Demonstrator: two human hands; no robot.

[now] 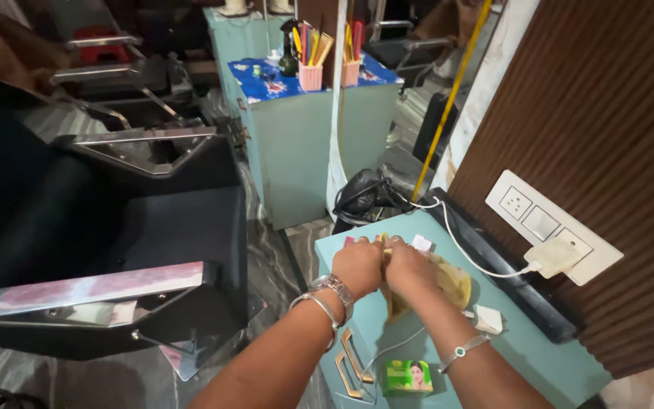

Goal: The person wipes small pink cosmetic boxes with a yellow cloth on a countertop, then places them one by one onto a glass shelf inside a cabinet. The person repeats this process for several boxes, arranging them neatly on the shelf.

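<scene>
Head view: left hand (pixel 357 266) and right hand (pixel 410 271) both closed on yellow cloth (pixel 448 284), bunched atop teal cabinet (pixel 524 341). Cloth possibly mid-fold; folds unclear. Small green box (pixel 408 376) near cabinet's front edge, charger (pixel 487 319) right of cloth, untouched.

Yellow cloth (pixel 448 284) partly under hands (pixel 384 266)

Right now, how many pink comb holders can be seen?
2: one pink holder stands on the blue flowered cabinet top; the second pink holder right of it looks like its mirror reflection. Others may be hidden.
</scene>
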